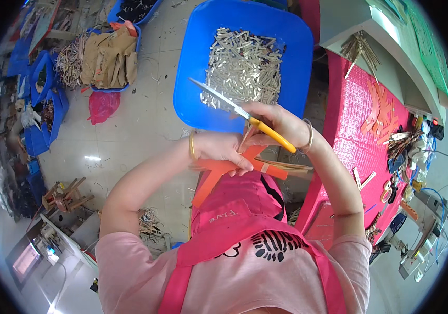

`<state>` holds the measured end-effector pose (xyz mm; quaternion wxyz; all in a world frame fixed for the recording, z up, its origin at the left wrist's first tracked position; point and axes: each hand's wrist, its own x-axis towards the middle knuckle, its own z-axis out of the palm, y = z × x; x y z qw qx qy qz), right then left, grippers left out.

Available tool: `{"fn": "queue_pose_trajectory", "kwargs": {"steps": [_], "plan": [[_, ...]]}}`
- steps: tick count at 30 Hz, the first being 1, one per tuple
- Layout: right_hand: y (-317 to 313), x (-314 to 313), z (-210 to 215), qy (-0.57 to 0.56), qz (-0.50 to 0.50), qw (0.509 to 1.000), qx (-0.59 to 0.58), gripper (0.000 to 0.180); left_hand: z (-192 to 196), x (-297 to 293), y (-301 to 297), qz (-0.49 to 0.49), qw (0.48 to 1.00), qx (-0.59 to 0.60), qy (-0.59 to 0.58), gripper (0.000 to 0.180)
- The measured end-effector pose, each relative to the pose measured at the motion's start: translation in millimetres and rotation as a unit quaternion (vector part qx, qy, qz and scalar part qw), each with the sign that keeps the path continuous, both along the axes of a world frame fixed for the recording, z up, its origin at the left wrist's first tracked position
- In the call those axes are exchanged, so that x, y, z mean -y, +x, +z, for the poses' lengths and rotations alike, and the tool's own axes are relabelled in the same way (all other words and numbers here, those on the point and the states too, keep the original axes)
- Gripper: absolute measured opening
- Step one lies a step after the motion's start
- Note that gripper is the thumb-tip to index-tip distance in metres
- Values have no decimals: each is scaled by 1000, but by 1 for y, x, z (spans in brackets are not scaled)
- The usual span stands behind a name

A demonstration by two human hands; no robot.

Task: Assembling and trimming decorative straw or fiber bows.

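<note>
Over my lap, my left hand [225,149] is closed on a bundle of crossing orange strips [215,175] with thin tan strips among them. The strips fan out below and to both sides of my fingers. My right hand [281,123] grips scissors [273,135] with yellow handles. Their metal blades point up and left, over the near part of a blue bin [192,68]. The fingertips of my right hand are close to the upper ends of the strips, and I cannot tell whether they touch. Short pale cut pieces [242,65] lie heaped in the bin.
At the right, a pink-covered table [347,131] bears more orange strips [380,112], a tape roll [387,194] and tools. A tan strip bundle [361,52] lies by the table's far end. A small wooden stool [67,196] and a brown-covered blue container [110,57] stand at the left.
</note>
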<state>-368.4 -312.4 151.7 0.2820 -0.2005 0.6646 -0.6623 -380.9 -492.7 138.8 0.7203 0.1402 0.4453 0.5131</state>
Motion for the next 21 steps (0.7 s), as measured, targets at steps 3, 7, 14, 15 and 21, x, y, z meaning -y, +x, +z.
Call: {"fn": "queue_pose_trajectory", "kwargs": {"steps": [3,7,14,15,21], "plan": [[-3,-11,10,153,-54,986,-24,59,-11,0,9,57,997,45,17,12],[36,-67,14,153,-294,938,-102,78,-15,16,4,124,990,70,-22,16],[156,-66,5,1,-208,923,323,92,-13,20,2,240,965,104,-14,29],[156,-54,0,-19,-219,920,324,91,-12,19,3,248,962,109,-17,29],[122,-34,-7,-2,-230,950,210,90,-7,14,7,243,967,67,-37,27]]}}
